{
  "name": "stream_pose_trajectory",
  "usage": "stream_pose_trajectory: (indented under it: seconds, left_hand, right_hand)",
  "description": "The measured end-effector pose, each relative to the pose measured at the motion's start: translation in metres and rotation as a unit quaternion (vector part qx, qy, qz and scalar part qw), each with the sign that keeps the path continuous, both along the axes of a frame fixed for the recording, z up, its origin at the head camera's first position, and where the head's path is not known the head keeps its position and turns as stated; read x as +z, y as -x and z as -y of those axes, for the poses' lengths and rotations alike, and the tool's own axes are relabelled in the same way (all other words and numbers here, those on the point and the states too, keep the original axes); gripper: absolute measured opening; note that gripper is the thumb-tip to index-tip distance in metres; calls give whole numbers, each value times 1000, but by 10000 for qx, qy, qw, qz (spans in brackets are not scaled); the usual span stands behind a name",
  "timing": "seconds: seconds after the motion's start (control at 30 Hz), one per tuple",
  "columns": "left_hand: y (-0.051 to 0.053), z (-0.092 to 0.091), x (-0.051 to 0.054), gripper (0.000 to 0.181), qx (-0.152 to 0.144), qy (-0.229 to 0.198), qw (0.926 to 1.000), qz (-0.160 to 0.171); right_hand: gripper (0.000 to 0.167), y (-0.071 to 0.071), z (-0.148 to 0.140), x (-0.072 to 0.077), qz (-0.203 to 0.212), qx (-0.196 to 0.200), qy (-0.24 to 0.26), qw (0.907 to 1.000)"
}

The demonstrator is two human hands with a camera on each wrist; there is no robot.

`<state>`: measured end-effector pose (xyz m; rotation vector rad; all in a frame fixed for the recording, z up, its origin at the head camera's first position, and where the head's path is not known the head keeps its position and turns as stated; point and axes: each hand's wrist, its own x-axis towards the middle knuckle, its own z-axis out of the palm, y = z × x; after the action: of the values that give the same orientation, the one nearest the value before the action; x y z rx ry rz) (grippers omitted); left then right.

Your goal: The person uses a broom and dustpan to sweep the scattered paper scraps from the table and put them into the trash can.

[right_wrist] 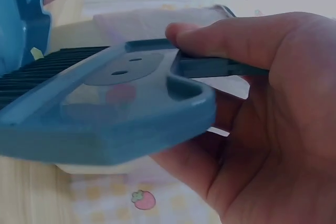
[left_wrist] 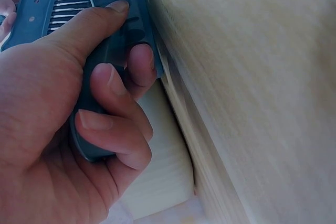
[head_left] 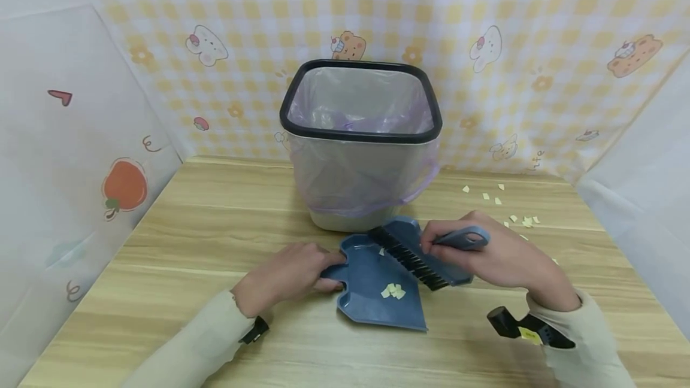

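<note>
In the head view my left hand (head_left: 293, 271) grips the short handle of a blue-grey dustpan (head_left: 372, 307) lying on the table. The left wrist view shows the thumb on top and the fingers curled round that handle (left_wrist: 90, 148). My right hand (head_left: 504, 253) holds a matching hand brush (head_left: 403, 230) by its handle. Its dark bristles (head_left: 401, 254) are over the pan's right side; whether they touch it is unclear. Several pale yellow paper scraps (head_left: 393, 291) lie in the pan. In the right wrist view the brush's back (right_wrist: 79, 145) is in front of the hand.
A white trash bin (head_left: 356, 178) with a black rim and thin purplish liner stands just behind the dustpan. More paper scraps (head_left: 527, 221) are scattered on the wooden table (head_left: 215, 208) at the back right. A yellow checked cloth (head_left: 517, 11) hangs behind.
</note>
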<state>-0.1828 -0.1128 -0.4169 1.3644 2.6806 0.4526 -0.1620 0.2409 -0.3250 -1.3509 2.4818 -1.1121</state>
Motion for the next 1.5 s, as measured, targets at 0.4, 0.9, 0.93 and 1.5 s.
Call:
stream_pose_trajectory:
  seconds: [0.4,0.9,0.93,1.5]
  left_hand:
    - [1,-1,-1,28,-23,10,10000,37]
    - [-1,1,-1,31,-16,36,10000,-16]
    - [-1,1,-1,31,-21,30,10000,-30]
    - [1,0,0,30,9,104,9999,62]
  right_hand:
    - [35,-3,2,-3,318,281,-533,9977]
    - [37,-6,-6,4,-212,-170,-681,9973]
    - [36,-6,-5,4,-273,-201,-715,9969]
    - [35,-6,0,2,152,114,-646,9977]
